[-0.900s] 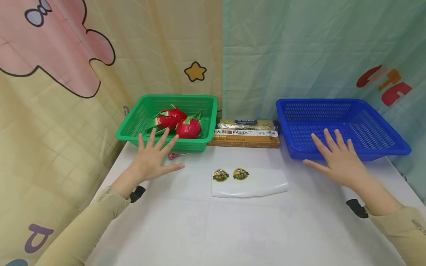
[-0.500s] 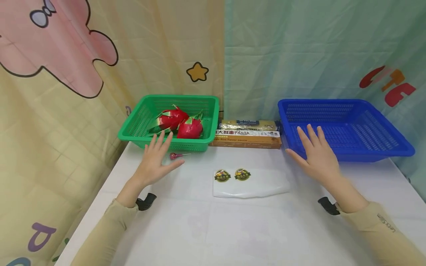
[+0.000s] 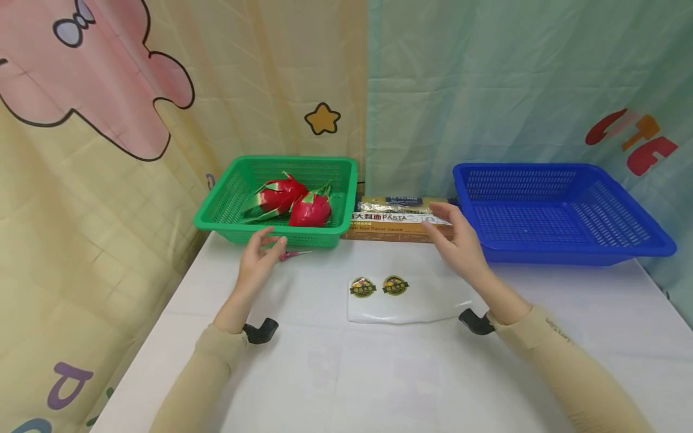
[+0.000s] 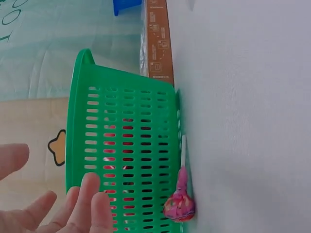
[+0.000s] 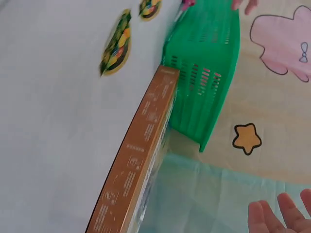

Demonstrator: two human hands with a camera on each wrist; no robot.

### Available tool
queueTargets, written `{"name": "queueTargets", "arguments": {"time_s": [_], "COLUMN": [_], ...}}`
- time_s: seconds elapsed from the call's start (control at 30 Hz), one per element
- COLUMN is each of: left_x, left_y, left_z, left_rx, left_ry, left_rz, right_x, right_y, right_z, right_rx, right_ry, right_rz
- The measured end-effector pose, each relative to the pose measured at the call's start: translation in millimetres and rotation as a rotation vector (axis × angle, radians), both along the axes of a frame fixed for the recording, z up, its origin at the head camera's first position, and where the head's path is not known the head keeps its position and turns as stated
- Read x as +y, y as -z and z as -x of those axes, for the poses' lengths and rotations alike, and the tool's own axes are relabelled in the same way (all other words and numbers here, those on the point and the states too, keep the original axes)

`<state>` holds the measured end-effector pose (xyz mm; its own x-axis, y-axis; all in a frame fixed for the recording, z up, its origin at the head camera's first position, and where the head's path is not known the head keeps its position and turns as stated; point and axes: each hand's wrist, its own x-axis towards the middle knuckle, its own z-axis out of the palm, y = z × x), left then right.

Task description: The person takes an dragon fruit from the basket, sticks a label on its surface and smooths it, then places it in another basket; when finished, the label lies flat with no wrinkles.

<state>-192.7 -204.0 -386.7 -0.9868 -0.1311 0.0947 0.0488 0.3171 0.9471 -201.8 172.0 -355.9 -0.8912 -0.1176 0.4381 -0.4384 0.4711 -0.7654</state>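
My left hand, fingers loosely bent and holding nothing, hovers at the front of the green basket. Two red dragon fruits with green scales lie in that basket. On the table by its front foot is a wrapped lollipop, partly hidden behind my left fingers in the head view. My right hand holds nothing either, its fingers bent and thumb apart. In the head view it overlaps the right end of a brown pasta box. Behind the box is a packet of pasta.
At the right stands a blue basket with nothing in it. A folded white plastic bag with two round stickers lies mid-table. Curtains hang behind the table and along its left side.
Both hands, spread wide at first, have moved inward toward each other and their fingers have bent. The right hand has left the front of the blue basket. The objects stay put.
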Motion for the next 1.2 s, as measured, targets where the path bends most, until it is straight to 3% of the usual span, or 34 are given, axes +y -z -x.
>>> {"name": "queueTargets", "arguments": {"time_s": [0.13,0.3,0.53,0.87,1.2], "left_x": [5,10,10,9,9], "left_y": [6.1,15.7,23.2,23.7,25.9], "left_z": [11.5,23.4,33.0,38.2,39.6], "left_rx": [0.011,0.079,0.129,0.151,0.169], "left_ry": [-0.104,-0.185,-0.238,-0.232,-0.232], "left_rz": [-0.14,-0.279,-0.397,-0.431,-0.442], "right_x": [-19,-40,-60,-108,-150], "right_y": [-5.1,-19.4,-2.0,-9.6,-2.0], "right_z": [12.7,18.5,57.0,90.5,117.7], "right_rx": [-0.115,-0.192,-0.201,-0.204,-0.233], "right_ry": [-0.105,-0.18,-0.246,-0.25,-0.248], "right_rz": [0.124,0.156,0.19,0.12,0.014]}}
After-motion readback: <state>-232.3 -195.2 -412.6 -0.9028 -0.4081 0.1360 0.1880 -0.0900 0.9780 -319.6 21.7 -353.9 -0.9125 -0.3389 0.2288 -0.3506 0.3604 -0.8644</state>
